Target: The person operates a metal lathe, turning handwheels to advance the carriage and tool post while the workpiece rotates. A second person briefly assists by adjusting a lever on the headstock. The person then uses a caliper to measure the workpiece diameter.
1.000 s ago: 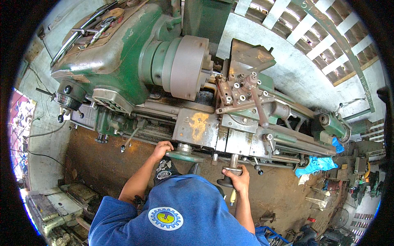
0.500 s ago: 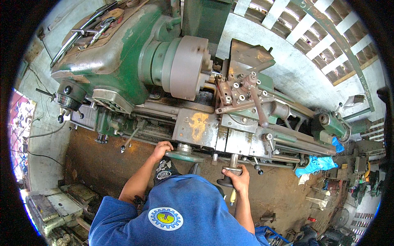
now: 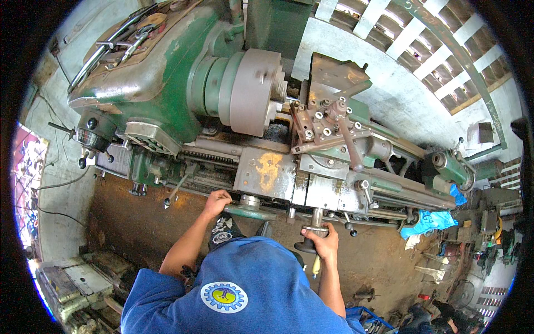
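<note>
While the left hand (image 3: 218,202) seemingly grasps the round green-metal handwheel (image 3: 251,214), the right hand (image 3: 327,244) clasps a curved dark-metal crank (image 3: 305,245) — likely hand-feeding, next needing even turning.

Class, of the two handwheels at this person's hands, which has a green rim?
The left handwheel, at the left hand: its rim is green. The right handwheel, at the right hand, is dark with a pale handle.

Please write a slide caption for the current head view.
At a lathe: left hand by the green wheel, right hand on the dark wheel.
</note>
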